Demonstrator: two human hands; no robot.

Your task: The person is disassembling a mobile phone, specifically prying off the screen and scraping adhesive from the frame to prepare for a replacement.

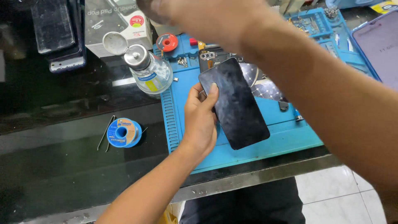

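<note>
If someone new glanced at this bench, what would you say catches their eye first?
The left hand at centre holds a dark phone screen tilted over the blue mat. The right hand, blurred, reaches across the top of the view. Left of the mat stand a clear bottle with its cap flipped open and a blue solder spool.

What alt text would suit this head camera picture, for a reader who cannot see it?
A person's left hand holds a dark phone screen panel tilted above a blue work mat on a black bench, while the right arm reaches up and across, its hand blurred at the top edge. Beside the mat stand a clear liquid dispenser bottle and a blue solder spool.
</note>
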